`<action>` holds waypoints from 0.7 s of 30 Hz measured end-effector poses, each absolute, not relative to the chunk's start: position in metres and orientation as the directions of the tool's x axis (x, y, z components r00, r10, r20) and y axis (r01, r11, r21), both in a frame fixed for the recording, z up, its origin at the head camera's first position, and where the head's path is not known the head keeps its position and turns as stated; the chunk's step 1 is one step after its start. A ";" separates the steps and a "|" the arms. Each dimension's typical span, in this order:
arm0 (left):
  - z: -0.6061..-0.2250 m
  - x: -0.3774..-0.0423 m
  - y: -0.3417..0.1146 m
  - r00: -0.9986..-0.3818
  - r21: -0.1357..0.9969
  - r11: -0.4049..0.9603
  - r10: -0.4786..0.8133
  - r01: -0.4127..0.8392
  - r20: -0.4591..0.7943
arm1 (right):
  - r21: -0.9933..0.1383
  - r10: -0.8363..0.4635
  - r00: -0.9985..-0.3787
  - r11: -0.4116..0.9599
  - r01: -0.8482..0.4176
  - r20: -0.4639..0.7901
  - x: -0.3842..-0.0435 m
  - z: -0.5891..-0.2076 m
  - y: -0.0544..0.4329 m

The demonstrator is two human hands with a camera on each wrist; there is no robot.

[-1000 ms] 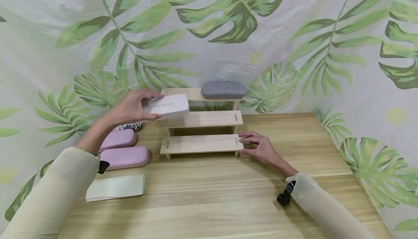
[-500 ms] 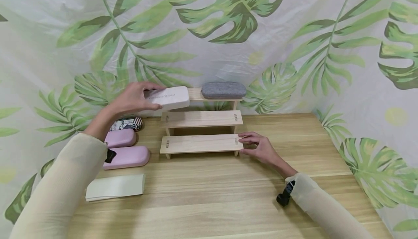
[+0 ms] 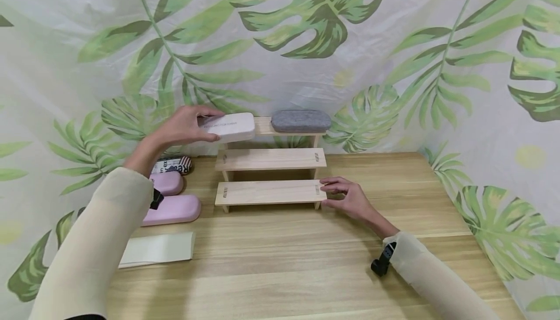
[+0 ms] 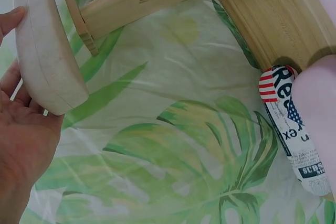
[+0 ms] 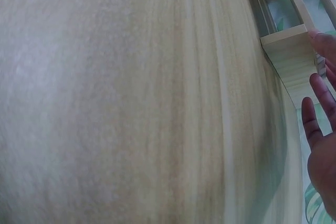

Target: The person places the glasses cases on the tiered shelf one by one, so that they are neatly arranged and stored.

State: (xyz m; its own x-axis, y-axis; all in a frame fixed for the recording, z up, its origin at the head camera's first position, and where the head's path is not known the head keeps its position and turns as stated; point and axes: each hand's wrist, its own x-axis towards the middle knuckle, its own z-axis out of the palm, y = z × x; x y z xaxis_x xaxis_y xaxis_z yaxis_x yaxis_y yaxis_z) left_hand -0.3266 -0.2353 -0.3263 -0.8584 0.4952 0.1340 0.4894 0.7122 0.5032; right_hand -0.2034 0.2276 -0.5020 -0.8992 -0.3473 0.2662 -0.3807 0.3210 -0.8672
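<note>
My left hand (image 3: 183, 126) grips one end of a white glasses case (image 3: 234, 126) with small lettering on its lid, thumb in front and fingers behind. In the head view the case overlaps the left part of the top tier of a three-step wooden display stand (image 3: 271, 192). The left wrist view shows the white case (image 4: 48, 51) beside the stand's end. A grey fabric glasses case (image 3: 301, 121) lies on the top tier's right side. My right hand (image 3: 351, 200) pinches the right end of the lowest tier, thumb at its front edge. The middle tier bears nothing.
Left of the stand lie two pink glasses cases (image 3: 179, 209) and a printed case (image 4: 294, 129) with letters and red stripes. Nearer on the wooden table (image 3: 280, 271) is a pale folded cloth (image 3: 162, 248). A leaf-patterned sheet (image 3: 297, 81) hangs behind.
My left hand has raised the white case slightly and carried it a little right, over the top tier's left part. The right hand and the stand have stayed put.
</note>
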 end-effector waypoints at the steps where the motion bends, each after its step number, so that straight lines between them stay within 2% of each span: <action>1: -0.327 -0.328 -0.235 -0.857 0.506 0.710 0.497 0.490 0.133 | -0.867 -0.346 -0.901 0.324 -0.377 0.262 -0.205 -0.504 0.228; 9: -0.331 -0.340 -0.227 -0.843 0.516 0.689 0.520 0.509 0.138 | -0.863 -0.337 -0.908 0.349 -0.367 0.250 -0.216 -0.526 0.235; 21: -0.334 -0.352 -0.226 -0.854 0.531 0.699 0.511 0.479 0.098 | -0.855 -0.335 -0.905 0.355 -0.378 0.261 -0.216 -0.526 0.238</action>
State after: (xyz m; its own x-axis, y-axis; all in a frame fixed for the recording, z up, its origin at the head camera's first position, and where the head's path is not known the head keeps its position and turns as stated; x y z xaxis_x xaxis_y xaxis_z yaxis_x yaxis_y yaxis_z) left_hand -0.3523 -0.2256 -0.3340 -0.8540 0.5109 0.0978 0.4790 0.6991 0.5308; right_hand -0.2157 0.2376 -0.5263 -0.9052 -0.3351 0.2613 -0.3783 0.3552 -0.8548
